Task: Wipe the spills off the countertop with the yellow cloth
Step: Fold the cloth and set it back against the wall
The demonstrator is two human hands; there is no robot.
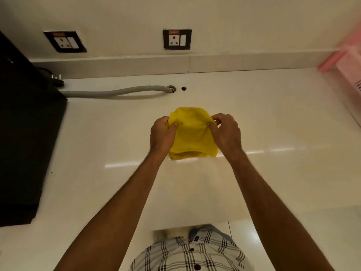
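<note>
A folded yellow cloth (192,133) is held between both hands above the middle of the glossy white countertop (273,118). My left hand (163,134) pinches its left edge with thumb and fingers. My right hand (225,132) pinches the right edge the same way. The cloth hangs in a doubled fold, its lower hem just over the counter. I cannot make out any spill on the shiny surface.
A black appliance (29,133) fills the counter's left side. A grey corrugated hose (117,92) runs from it into a hole near the back wall. Two wall sockets (176,39) sit above. A pink basket (347,67) stands at the far right.
</note>
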